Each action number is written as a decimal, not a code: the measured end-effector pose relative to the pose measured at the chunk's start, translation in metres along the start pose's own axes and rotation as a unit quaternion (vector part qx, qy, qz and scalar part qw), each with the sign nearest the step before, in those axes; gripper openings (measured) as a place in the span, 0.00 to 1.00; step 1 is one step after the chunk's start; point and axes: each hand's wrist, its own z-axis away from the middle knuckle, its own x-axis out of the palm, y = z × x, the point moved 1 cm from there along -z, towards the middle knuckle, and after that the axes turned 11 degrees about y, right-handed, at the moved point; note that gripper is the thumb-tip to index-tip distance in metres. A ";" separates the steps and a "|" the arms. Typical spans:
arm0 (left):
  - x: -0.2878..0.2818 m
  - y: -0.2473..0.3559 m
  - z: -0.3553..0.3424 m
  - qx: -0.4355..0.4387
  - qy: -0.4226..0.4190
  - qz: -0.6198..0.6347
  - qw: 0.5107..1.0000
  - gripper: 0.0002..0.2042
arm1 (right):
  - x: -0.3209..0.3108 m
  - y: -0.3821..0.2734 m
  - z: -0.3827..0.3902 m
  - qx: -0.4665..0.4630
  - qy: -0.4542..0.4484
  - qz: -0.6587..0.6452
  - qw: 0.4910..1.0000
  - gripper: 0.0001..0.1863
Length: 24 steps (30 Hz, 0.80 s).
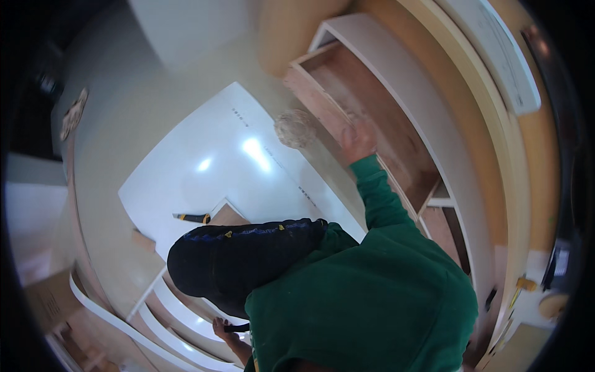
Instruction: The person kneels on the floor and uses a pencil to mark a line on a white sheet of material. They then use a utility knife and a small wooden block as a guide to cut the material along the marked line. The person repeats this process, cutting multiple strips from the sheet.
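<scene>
My right hand (359,140) reaches up in a green sleeve and grips the near side wall of a bare wooden drawer (316,93); the fingers are slightly blurred. The drawer lies at a white cabinet frame (396,46) on the right. Low in the picture, my left hand (228,335) is closed around a short black handle (238,327); the rest of that object is hidden behind my body. A large white panel (204,136) lies on the floor ahead. On it rests a yellow and black utility knife (193,218), beside a brown flat piece (228,215) near my dark-trousered knee.
A crumpled tan clump (295,128) sits between panel and drawer. Curved white-edged boards (158,319) fill the lower left, near a cardboard box (52,301). A small brown block (143,240) lies by the panel. A yellow tape measure (525,284) is at far right.
</scene>
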 end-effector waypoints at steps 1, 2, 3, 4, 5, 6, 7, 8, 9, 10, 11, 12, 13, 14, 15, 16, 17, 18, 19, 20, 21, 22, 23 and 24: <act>0.007 0.015 -0.009 0.001 -0.020 -0.027 0.999 0.27 | -0.014 0.016 -0.006 0.079 -0.020 0.022 0.996 0.22; 0.014 0.027 -0.015 -0.024 -0.049 -0.036 0.998 0.26 | -0.026 0.032 -0.005 0.158 -0.039 0.042 0.986 0.25; 0.025 0.025 -0.019 0.019 -0.078 -0.028 0.996 0.24 | -0.032 0.060 0.005 0.236 -0.134 0.075 0.960 0.30; 0.038 0.027 -0.022 -0.015 -0.098 -0.070 0.993 0.22 | -0.027 0.096 0.022 0.310 -0.224 0.100 0.919 0.34; 0.052 0.035 -0.028 -0.046 -0.108 -0.110 0.987 0.20 | -0.021 0.118 0.033 0.378 -0.314 0.110 0.864 0.39; 0.068 0.048 -0.036 0.004 -0.134 -0.143 0.981 0.19 | -0.022 0.116 0.033 0.365 -0.283 0.088 0.883 0.41; 0.078 0.068 -0.046 0.057 -0.151 -0.175 0.971 0.18 | -0.017 0.094 0.029 0.351 -0.254 0.059 0.899 0.43; 0.087 0.079 -0.054 0.097 -0.174 -0.222 0.954 0.17 | -0.025 0.083 0.035 0.343 -0.231 0.048 0.909 0.46; 0.080 0.086 -0.062 0.132 -0.190 -0.268 0.935 0.16 | -0.036 0.070 0.033 0.367 -0.276 0.043 0.888 0.45; 0.071 0.090 -0.069 0.163 -0.203 -0.315 0.913 0.15 | -0.042 0.063 0.026 0.388 -0.324 0.036 0.862 0.45; 0.067 0.083 -0.070 0.186 -0.217 -0.353 0.891 0.15 | -0.040 0.068 0.019 0.400 -0.371 0.031 0.838 0.45; 0.043 0.065 -0.089 0.210 -0.220 -0.385 0.871 0.15 | -0.027 0.081 0.024 0.361 -0.349 0.018 0.865 0.45; 0.042 0.055 -0.122 0.040 -0.216 -0.175 0.960 0.15 | -0.016 0.096 0.030 0.318 -0.327 0.004 0.890 0.45; 0.037 0.068 -0.120 0.074 -0.184 -0.168 0.966 0.15 | -0.013 0.107 0.043 0.303 -0.291 0.049 0.906 0.46; 0.061 0.124 -0.041 0.031 -0.097 -0.232 0.967 0.19 | -0.024 0.105 0.054 0.291 -0.261 0.105 0.914 0.48; 0.069 0.125 -0.023 0.031 -0.096 -0.269 0.958 0.19 | -0.043 0.105 0.058 0.308 -0.285 0.125 0.899 0.46; 0.055 0.138 -0.018 0.048 -0.081 -0.293 0.951 0.19 | -0.046 0.093 0.047 0.322 -0.303 0.121 0.889 0.44; 0.043 0.137 -0.026 0.040 -0.087 -0.318 0.943 0.20 | -0.041 0.094 0.054 0.297 -0.264 0.119 0.910 0.43; 0.031 0.139 -0.036 0.038 -0.091 -0.333 0.938 0.20 | -0.034 0.093 0.058 0.268 -0.218 0.108 0.932 0.42; 0.019 0.134 -0.040 0.068 -0.075 -0.342 0.934 0.21 | -0.029 0.093 0.063 0.240 -0.171 0.098 0.950 0.40; 0.010 0.128 -0.037 0.052 -0.068 -0.346 0.934 0.22 | -0.026 0.092 0.066 0.243 -0.182 0.113 0.946 0.40; 0.007 0.121 -0.032 0.039 -0.063 -0.343 0.937 0.22 | -0.027 0.087 0.063 0.242 -0.186 0.126 0.944 0.39; 0.005 0.115 -0.028 0.024 -0.057 -0.339 0.939 0.22 | -0.025 0.084 0.062 0.240 -0.191 0.138 0.942 0.38; -0.002 0.104 -0.037 0.062 -0.069 -0.324 0.941 0.22 | -0.017 0.082 0.058 0.242 -0.211 0.165 0.933 0.38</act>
